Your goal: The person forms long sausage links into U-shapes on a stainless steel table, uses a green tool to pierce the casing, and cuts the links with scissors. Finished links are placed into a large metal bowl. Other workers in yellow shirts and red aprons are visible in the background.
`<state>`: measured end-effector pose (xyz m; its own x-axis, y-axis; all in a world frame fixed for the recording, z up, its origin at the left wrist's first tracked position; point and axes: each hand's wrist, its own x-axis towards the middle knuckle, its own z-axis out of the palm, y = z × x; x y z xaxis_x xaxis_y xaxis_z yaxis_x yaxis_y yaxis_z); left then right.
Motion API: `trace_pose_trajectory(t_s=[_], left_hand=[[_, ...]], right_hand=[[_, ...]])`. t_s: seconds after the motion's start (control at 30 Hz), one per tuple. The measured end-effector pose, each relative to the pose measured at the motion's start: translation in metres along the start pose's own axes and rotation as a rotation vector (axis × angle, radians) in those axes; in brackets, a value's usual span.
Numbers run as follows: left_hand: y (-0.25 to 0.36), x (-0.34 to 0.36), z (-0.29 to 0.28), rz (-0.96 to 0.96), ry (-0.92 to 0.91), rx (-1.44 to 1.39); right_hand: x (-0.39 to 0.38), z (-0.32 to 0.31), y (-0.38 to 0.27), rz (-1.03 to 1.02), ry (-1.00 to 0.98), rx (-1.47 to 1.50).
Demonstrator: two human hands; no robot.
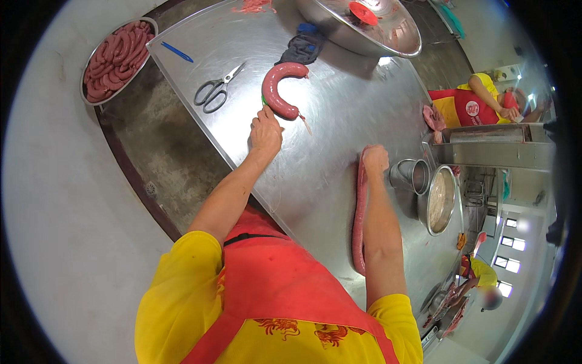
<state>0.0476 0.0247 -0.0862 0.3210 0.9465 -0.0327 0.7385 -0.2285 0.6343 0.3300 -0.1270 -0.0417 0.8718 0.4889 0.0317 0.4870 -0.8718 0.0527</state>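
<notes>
Left hand (pixel 267 132) is placed just short of the curved sausage (pixel 274 91), at a green item (pixel 264 101); grip can't be told. Long sausage (pixel 359 212) is laid on the steel table (pixel 321 182), long axis along the right forearm (pixel 383 233), far end clamped by the nearer right hand (pixel 376 159). Hands are held well apart.

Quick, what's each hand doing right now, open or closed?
Left hand: fingers curled near the curved sausage; grip cannot be told.
Right hand: closed on the long sausage.
</notes>
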Motion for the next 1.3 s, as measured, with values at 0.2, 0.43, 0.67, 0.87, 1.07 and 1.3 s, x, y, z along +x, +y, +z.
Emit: trace_pose_trajectory(t_s=[0.2, 0.43, 0.67, 0.87, 1.07, 1.3], left_hand=[[-0.025, 0.039, -0.018, -0.354, 0.198, -0.391], [-0.018, 0.108, -0.005, -0.176, 0.172, -0.238], [0.004, 0.1, 0.024, -0.068, 0.068, -0.242], [0.025, 0.092, 0.045, -0.049, -0.073, -0.314], [0.03, 0.093, 0.047, 0.017, -0.108, -0.557], [-0.001, 0.036, -0.03, -0.143, -0.284, -0.935]], right_hand=[[0.025, 0.044, -0.041, 0.216, -0.184, 1.019], [-0.017, 0.065, -0.139, 0.182, -0.25, 1.56], [-0.067, 0.051, -0.18, -0.014, -0.411, 1.347], [-0.108, 0.044, -0.152, 0.133, -0.454, 1.236], [-0.105, 0.05, -0.112, -0.077, -0.455, 1.127], [-0.099, 0.035, -0.083, -0.694, -0.162, 0.512]])
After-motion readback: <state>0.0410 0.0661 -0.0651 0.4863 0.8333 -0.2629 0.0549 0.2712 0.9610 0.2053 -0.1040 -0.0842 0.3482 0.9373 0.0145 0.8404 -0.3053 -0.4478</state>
